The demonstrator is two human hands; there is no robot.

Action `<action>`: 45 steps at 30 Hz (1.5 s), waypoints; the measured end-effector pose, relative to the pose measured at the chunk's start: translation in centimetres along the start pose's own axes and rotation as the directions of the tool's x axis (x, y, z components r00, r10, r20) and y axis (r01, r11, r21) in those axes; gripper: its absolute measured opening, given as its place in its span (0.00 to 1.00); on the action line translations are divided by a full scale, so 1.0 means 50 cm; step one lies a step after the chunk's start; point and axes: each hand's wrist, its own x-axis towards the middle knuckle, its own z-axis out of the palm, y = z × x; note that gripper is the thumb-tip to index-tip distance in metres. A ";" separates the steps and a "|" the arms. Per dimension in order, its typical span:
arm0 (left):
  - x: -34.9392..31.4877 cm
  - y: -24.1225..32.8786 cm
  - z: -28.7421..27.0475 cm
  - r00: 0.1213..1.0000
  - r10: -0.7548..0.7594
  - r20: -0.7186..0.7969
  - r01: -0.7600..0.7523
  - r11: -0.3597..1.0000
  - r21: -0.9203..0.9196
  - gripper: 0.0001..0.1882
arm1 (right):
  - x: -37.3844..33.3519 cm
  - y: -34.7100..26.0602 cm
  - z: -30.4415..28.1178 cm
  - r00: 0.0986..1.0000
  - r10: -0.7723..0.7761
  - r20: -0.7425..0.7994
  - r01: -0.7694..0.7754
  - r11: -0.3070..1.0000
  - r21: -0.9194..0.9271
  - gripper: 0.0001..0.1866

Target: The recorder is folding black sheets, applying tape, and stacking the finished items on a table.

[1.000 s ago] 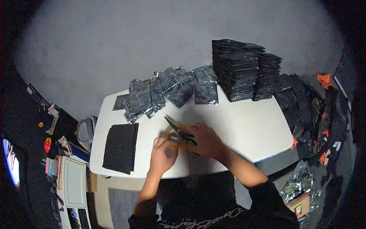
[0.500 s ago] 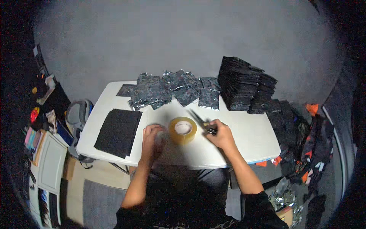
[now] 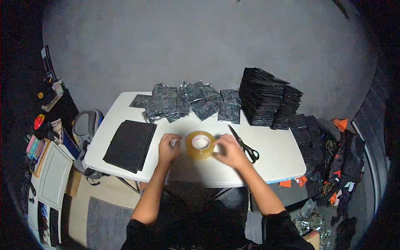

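Observation:
A roll of clear yellowish tape (image 3: 192, 151) lies flat at the middle of the white table. My left hand (image 3: 167, 149) is just left of the roll, its fingers curved and a gap showing between thumb and forefinger; I see nothing in it. At the roll's right edge, my right hand (image 3: 232, 152) has its thumb and fingers apart, the fingertips close to the tape; whether they touch it I cannot tell. Black-handled scissors (image 3: 249, 152) rest beyond my right hand, blades pointing away. Left of my left hand is a stack of flat black bags (image 3: 130, 145).
Shiny clear-wrapped dark packets (image 3: 166, 102) are piled along the far edge of the table (image 3: 271, 166). A tall stack of black packages (image 3: 262, 98) stands at the back right. Right of the table hang dark clothes (image 3: 333, 154); at left is a grey chair (image 3: 86, 125).
My right hand has let go of the scissors, which now lie on the table, and has moved left to the tape roll. My left hand has shifted slightly toward the roll.

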 end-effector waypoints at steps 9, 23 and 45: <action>0.100 -0.102 0.074 0.986 0.046 0.160 0.014 0.936 -0.351 0.07 | 0.041 -0.027 0.040 0.948 -0.081 0.307 0.170 0.946 -0.275 0.18; 0.112 0.034 0.111 0.917 0.061 0.394 0.094 0.927 -0.363 0.51 | 0.012 0.089 0.027 0.951 -0.292 0.098 0.306 0.856 -0.418 0.08; 0.119 -0.024 0.116 0.912 -0.152 0.382 0.383 0.651 -0.656 0.17 | 0.025 0.111 0.023 0.952 -0.303 0.036 0.305 0.942 -0.142 0.12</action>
